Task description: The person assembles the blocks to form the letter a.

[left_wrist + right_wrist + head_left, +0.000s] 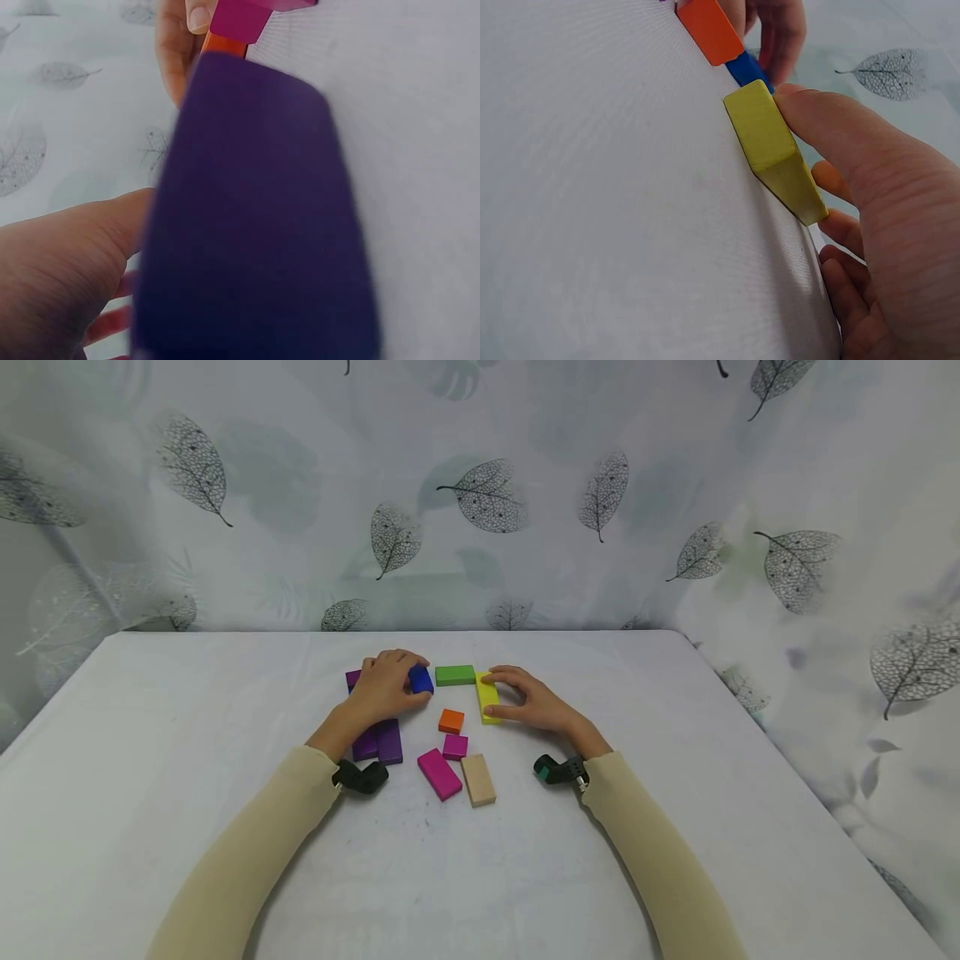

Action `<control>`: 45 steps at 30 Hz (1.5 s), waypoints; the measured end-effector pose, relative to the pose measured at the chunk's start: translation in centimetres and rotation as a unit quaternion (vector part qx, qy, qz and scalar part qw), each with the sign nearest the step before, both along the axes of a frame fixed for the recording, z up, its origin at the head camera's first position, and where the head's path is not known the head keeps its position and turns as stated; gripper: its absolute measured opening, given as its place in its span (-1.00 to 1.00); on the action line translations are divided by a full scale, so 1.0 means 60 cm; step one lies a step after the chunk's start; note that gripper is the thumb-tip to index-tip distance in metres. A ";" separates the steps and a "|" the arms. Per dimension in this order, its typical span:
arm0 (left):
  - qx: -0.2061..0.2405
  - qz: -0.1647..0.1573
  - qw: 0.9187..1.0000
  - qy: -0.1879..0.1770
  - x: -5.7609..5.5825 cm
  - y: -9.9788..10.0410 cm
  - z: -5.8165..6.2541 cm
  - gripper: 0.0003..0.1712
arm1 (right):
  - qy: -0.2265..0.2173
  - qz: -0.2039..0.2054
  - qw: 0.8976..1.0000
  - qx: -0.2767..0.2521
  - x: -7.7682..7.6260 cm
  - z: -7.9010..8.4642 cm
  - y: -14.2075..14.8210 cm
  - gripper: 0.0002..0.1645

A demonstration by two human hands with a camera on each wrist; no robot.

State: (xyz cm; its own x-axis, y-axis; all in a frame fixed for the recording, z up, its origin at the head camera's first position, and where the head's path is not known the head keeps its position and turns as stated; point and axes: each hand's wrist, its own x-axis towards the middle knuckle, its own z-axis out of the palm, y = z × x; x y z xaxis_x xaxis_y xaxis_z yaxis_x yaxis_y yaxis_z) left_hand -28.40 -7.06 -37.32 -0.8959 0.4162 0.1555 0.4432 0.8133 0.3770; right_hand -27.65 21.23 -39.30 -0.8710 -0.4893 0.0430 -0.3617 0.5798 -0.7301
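Observation:
In the head view my left hand (384,683) is at the blue block (422,680), its thumb and fingers pinching it. My right hand (534,700) holds the yellow block (487,700), which lies lengthwise away from me, with thumb near its front end and fingers at the far end. Across the back lies a green block (454,676), its right end at the yellow block. In the right wrist view the thumb presses against the yellow block (769,135). A purple block (255,210) hides much of the left wrist view, including the left fingertips.
Between the hands sit an orange block (451,721) and a small magenta block (455,747). Nearer are a long magenta block (440,775) and a plain wood block (478,780). Purple blocks (389,742) lie beside the left wrist. A leaf-print curtain (480,568) hangs behind the white table (225,693).

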 end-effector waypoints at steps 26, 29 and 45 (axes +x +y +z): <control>0.003 -0.024 0.999 0.039 0.014 -0.001 0.009 -0.41 | -0.001 0.003 1.000 -0.001 -0.006 0.000 0.003 -0.32; 0.003 -0.027 0.999 0.041 0.018 -0.002 0.010 -0.40 | 0.000 0.002 1.000 0.001 -0.006 0.000 0.003 -0.32; -0.003 -0.097 0.995 -0.010 0.036 -0.008 0.006 -0.43 | -0.008 -0.007 1.000 0.006 -0.006 -0.005 0.001 -0.32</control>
State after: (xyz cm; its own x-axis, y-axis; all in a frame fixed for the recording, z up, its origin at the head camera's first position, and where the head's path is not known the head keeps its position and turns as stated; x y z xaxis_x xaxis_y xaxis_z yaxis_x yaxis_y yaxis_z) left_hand -26.23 -7.54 -36.97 -0.8011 0.5830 0.1353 0.5851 0.7153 0.3821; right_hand -27.99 21.28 -39.61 -0.8788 -0.4767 0.0226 -0.3410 0.5941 -0.7285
